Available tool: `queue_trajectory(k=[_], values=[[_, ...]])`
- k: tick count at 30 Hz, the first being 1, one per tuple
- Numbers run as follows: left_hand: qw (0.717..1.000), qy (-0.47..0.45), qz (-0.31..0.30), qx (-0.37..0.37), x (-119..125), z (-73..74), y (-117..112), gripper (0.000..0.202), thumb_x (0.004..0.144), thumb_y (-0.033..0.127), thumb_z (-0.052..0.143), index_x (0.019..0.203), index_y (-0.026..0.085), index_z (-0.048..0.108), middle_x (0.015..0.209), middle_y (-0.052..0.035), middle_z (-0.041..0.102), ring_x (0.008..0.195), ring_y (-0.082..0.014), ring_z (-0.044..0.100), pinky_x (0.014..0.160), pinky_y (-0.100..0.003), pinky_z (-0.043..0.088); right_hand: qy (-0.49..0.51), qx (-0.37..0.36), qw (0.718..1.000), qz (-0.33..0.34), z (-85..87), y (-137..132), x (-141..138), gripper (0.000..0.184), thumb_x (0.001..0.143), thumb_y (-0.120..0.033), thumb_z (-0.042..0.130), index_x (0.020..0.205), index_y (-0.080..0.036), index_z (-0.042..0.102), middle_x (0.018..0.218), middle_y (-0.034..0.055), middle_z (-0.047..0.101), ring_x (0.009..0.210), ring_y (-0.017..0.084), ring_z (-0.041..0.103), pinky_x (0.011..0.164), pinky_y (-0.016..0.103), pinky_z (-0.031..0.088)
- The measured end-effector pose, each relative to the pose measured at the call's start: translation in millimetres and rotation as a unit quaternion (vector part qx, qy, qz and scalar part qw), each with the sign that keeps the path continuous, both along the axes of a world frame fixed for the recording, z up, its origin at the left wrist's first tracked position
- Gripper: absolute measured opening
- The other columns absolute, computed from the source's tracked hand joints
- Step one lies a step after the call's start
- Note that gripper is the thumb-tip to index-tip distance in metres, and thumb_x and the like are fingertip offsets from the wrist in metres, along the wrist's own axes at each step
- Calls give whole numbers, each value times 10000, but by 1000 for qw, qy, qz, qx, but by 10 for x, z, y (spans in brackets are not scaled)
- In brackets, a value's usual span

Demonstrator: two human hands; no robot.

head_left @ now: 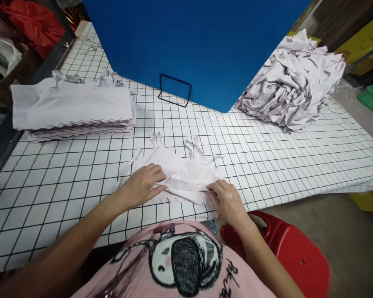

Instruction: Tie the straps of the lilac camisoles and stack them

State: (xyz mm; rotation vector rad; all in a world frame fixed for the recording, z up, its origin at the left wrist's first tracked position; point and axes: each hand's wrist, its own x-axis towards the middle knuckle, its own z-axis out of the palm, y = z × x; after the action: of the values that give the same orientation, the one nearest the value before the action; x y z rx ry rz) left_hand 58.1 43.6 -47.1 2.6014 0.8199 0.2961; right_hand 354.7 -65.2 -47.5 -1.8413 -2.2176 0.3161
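Observation:
A white strappy camisole (186, 165) lies on the checked cloth in front of me, its straps pointing away. The hem nearest me is turned up in a folded band. My left hand (144, 184) is at the left end of this band, fingers bent on top and thumb along the lower edge, closed on the fabric. At the other end, my right hand (226, 198) pinches the band between thumb and fingers. Part of the camisole is hidden under my left hand.
A neat stack of white garments (74, 105) sits at the left, a loose white garment pile (292, 82) at the right. A big blue panel (189, 45) covers the back of the checked tablecloth (261, 161). By my right arm stands a red plastic chair (298, 252).

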Motion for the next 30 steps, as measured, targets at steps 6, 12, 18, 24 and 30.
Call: queue_trajectory(k=[6, 12, 18, 24, 30], values=[[999, -28, 12, 37, 163, 122, 43, 303, 935, 388, 565, 1085, 129, 614, 1012, -103, 586, 932, -228, 532, 767, -350, 469, 91, 56, 994, -7, 119, 20, -1, 116, 933, -163, 501, 968, -175, 611, 829, 51, 610, 750, 175, 555, 675, 322, 433], [999, -27, -14, 21, 467, 89, -86, 618, 843, 620, 591, 1214, 126, 564, 1155, -138, 564, 1019, -272, 507, 831, -406, 464, 129, 90, 988, -3, 216, 29, -114, 114, 937, -193, 496, 965, -196, 606, 746, 41, 588, 702, 181, 547, 659, 337, 439], [999, -1, 33, 32, 488, 6, 445, 352, 964, 385, 466, 1167, 129, 598, 1170, -141, 592, 1081, -276, 468, 911, -426, 408, 110, -6, 991, 81, 227, 20, -66, 121, 945, -304, 549, 992, -224, 626, 843, 58, 628, 779, 204, 580, 730, 372, 447], [999, 29, -6, -40, 495, 13, 854, 210, 909, 317, 497, 896, 174, 651, 924, -67, 655, 917, -222, 533, 894, -399, 377, 104, 7, 994, 26, 156, 285, 277, 296, 927, -364, 593, 1168, -192, 591, 1083, 116, 613, 1012, 257, 557, 871, 423, 476], [998, 3, 0, -67, 408, 99, 903, 214, 922, 309, 458, 842, 168, 597, 879, -60, 632, 858, -196, 540, 795, -344, 405, 86, -77, 993, 13, 56, 494, 336, 291, 895, -360, 638, 1124, -185, 598, 983, 87, 623, 921, 233, 582, 783, 378, 483]])
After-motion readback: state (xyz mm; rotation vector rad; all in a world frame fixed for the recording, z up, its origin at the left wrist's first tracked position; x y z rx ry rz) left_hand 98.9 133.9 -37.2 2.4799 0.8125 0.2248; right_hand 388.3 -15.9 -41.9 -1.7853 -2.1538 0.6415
